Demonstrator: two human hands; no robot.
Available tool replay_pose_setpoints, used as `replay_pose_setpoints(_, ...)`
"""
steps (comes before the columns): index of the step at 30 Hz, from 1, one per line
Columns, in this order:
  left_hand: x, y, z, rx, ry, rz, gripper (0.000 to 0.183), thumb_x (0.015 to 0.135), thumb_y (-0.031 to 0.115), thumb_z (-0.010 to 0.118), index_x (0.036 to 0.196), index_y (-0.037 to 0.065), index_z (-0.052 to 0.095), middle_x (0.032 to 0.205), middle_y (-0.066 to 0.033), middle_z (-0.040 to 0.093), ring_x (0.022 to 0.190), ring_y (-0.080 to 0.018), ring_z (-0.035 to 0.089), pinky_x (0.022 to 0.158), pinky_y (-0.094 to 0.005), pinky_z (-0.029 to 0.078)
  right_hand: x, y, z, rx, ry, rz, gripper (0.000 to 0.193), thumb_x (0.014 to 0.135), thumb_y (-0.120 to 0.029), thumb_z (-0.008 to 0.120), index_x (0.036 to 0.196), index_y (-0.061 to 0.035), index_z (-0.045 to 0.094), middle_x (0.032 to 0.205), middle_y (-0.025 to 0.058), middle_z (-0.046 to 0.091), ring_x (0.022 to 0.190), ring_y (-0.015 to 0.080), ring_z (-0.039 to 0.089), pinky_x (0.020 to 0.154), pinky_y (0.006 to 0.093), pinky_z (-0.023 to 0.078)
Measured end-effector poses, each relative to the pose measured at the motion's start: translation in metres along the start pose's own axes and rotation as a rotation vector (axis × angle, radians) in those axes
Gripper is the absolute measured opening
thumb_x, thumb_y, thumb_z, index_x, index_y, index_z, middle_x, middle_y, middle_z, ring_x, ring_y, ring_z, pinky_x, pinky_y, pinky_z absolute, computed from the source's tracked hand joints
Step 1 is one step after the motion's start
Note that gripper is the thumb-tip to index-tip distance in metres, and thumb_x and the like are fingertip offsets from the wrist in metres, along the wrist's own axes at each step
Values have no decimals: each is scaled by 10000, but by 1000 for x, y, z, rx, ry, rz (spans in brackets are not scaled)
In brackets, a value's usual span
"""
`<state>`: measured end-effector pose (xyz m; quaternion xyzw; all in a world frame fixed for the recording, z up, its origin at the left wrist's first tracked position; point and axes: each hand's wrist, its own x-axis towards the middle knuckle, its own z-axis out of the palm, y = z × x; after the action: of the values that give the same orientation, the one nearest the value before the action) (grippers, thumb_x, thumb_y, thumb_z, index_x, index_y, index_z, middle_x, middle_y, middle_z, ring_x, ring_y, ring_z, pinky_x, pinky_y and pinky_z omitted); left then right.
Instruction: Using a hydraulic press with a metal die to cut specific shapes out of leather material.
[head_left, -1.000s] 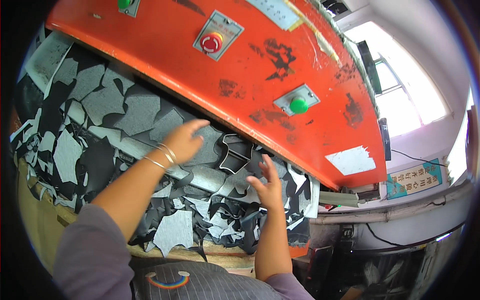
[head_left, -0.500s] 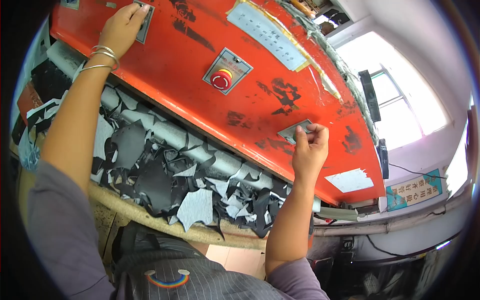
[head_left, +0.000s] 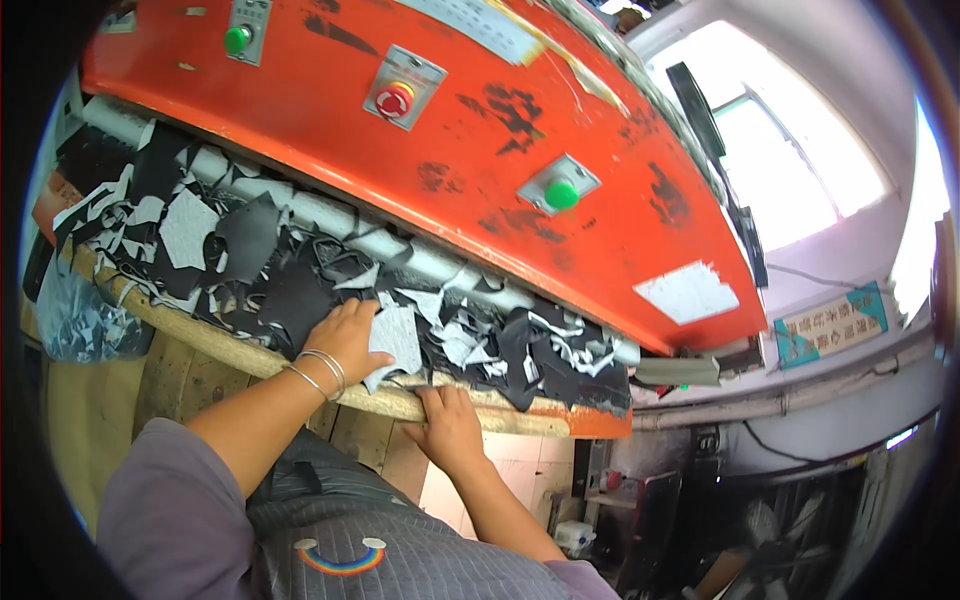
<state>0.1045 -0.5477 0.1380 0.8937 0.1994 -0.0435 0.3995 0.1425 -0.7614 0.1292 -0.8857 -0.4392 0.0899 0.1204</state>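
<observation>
My left hand (head_left: 343, 345), with bangles at its wrist, lies over the leather-like scraps, fingers stretched out and thumb spread. It touches a dark grey piece (head_left: 290, 300); a pale grey piece (head_left: 396, 343) lies beside the thumb. On the worn front rail (head_left: 505, 412) rests my right hand (head_left: 448, 425), its thumb apart from its bent fingers. A thin dark strip lies near those fingertips; no held piece shows. On the red machine panel above are a left green button (head_left: 238, 40), a right green button (head_left: 562, 195) and a red emergency stop knob (head_left: 394, 100), all untouched.
Behind the heaped scraps runs a pale roller-like bar (head_left: 380, 240), under the red panel's lower edge. A clear plastic bag of cuttings (head_left: 95, 315) hangs at the left end. A bright window (head_left: 780, 170) and a wall pipe (head_left: 760, 405) are at the right.
Both hands have left the panel's side buttons and come down to the scraps and front rail. The green buttons now show. The view has shifted, and the panel sits higher in it.
</observation>
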Motion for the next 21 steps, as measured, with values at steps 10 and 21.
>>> replay_pose_setpoints(10, -4, -5, 18, 23, 68, 23, 694, 716, 175, 771, 1321, 45, 457, 1161, -189, 584, 1086, -364, 561, 937, -410, 452, 15, 18, -10, 36, -98, -33, 483, 652, -311, 812, 1019, -56, 627, 914, 140, 551, 891, 326, 564, 775, 413, 476)
replay_pose_setpoints(21, 58, -40, 1, -135, -29, 368, 147, 785, 108, 701, 924, 61, 692, 888, -118, 633, 855, -296, 622, 756, -359, 497, 236, 105, -26, 26, 245, 264, 852, 798, -628, 613, 1325, 20, 442, 1428, 206, 405, 1315, 352, 401, 985, 576, 378)
